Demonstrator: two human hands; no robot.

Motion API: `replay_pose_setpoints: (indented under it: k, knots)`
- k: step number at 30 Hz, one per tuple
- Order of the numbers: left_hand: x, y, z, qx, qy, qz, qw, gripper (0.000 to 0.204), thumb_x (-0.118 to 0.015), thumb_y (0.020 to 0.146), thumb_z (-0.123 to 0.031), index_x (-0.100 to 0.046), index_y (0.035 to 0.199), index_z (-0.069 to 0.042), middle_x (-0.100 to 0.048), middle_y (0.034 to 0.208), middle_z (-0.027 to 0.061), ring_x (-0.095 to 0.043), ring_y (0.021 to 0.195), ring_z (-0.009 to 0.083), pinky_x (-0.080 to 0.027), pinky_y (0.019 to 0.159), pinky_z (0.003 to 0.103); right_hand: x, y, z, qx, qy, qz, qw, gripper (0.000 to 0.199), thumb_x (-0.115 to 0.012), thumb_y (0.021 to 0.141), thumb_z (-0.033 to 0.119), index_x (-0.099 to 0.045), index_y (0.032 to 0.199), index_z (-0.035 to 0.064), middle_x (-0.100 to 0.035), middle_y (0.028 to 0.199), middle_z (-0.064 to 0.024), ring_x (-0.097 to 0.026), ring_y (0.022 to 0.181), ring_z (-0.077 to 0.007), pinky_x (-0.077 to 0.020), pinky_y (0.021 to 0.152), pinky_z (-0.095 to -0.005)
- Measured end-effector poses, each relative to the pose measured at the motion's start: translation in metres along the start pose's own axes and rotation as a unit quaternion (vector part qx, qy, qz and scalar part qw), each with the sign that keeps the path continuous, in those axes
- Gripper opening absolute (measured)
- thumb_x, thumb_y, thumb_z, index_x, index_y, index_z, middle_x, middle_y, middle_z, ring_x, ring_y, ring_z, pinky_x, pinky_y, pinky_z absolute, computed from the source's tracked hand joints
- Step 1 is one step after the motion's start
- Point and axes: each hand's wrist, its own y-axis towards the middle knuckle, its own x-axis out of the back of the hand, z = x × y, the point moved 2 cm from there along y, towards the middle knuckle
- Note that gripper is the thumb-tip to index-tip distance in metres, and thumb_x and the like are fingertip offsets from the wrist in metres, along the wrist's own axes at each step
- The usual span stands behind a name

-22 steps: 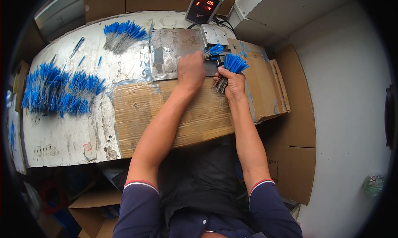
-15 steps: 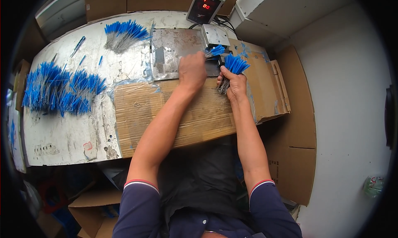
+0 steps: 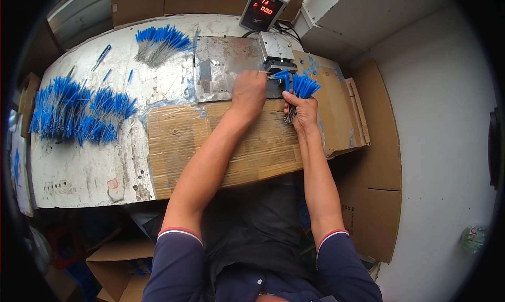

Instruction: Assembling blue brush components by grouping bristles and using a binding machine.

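Note:
My right hand (image 3: 305, 113) is closed round a bundle of thin blue-tipped wires (image 3: 305, 86), blue ends pointing up and away, bare grey ends below the fist. To its left, my left hand (image 3: 249, 94) is closed, its fingers blurred. A smaller bunch of blue-tipped wires (image 3: 278, 75) sticks out from it toward the right, close in front of a small metal machine (image 3: 276, 47). Between the two hands one blue end stands upright, and I cannot tell which hand has it. Under my left hand lies a scratched metal plate (image 3: 218, 57).
Blue-tipped wires lie in a heap (image 3: 63, 110) at the left and a smaller pile (image 3: 160, 44) at the back. A pen (image 3: 101, 57) lies between. Behind the machine stands a lit red display (image 3: 264, 10). Flattened cardboard (image 3: 221, 149) covers the table's front, near a wall (image 3: 442, 118) at the right.
Both hands have shifted slightly right and nearer. The smaller bunch has come down toward the bundle in my right hand. The display's red figures have changed.

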Motion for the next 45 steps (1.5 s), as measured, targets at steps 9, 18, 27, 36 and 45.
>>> replay_pose_setpoints:
  k: [9, 18, 27, 36, 45]
  knots:
    - [-0.004, 0.0, 0.009, 0.116, -0.061, -0.019, 0.991, 0.008, -0.056, 0.094, -0.004, -0.058, 0.101, -0.003, -0.066, 0.091, 0.0166, -0.064, 0.084, 0.0371, -0.051, 0.073, 0.046, 0.0, -0.001, 0.0, -0.019, 0.026, -0.014, 0.999, 0.017, -0.079, 0.079, 0.0, -0.068, 0.092, -0.0002, -0.068, 0.079, -0.0063, -0.063, 0.059, -0.0143, -0.0504, 0.048, -0.0262]
    - [-0.003, 0.001, 0.009, 0.143, -0.111, -0.034, 0.983, 0.007, -0.057, 0.099, -0.011, -0.058, 0.103, -0.006, -0.068, 0.085, 0.0152, -0.068, 0.076, 0.0361, -0.052, 0.066, 0.045, -0.009, -0.001, -0.001, 0.048, -0.011, 0.002, 0.999, 0.017, -0.076, 0.081, 0.0, -0.068, 0.095, -0.0008, -0.068, 0.081, -0.0056, -0.062, 0.061, -0.0136, -0.0487, 0.048, -0.0263]
    - [-0.01, 0.002, -0.006, 0.155, -0.281, -0.008, 0.947, 0.01, -0.064, 0.096, -0.009, -0.064, 0.105, -0.004, -0.069, 0.083, 0.015, -0.068, 0.07, 0.0324, -0.053, 0.065, 0.039, -0.021, -0.01, 0.002, 0.011, -0.023, 0.065, 0.998, 0.015, -0.077, 0.082, 0.003, -0.069, 0.095, 0.0018, -0.067, 0.079, -0.0032, -0.061, 0.058, -0.0113, -0.0492, 0.047, -0.0256]
    - [-0.01, 0.0, -0.011, 0.131, -0.271, -0.043, 0.953, 0.009, -0.062, 0.095, -0.005, -0.063, 0.104, -0.004, -0.067, 0.086, 0.0156, -0.068, 0.075, 0.0317, -0.053, 0.068, 0.039, -0.019, -0.018, 0.0, -0.033, 0.037, 0.062, 0.997, 0.016, -0.076, 0.084, 0.003, -0.065, 0.095, 0.0002, -0.066, 0.078, -0.0065, -0.064, 0.061, -0.0161, -0.0531, 0.051, -0.0283]
    - [-0.008, 0.002, -0.004, 0.115, -0.237, -0.076, 0.962, 0.008, -0.061, 0.096, -0.004, -0.061, 0.103, -0.005, -0.066, 0.084, 0.0144, -0.067, 0.072, 0.029, -0.052, 0.066, 0.039, -0.032, -0.027, -0.004, 0.019, 0.029, 0.048, 0.998, 0.014, -0.075, 0.084, 0.001, -0.064, 0.092, 0.001, -0.065, 0.078, -0.0053, -0.064, 0.062, -0.015, -0.0529, 0.052, -0.0268]
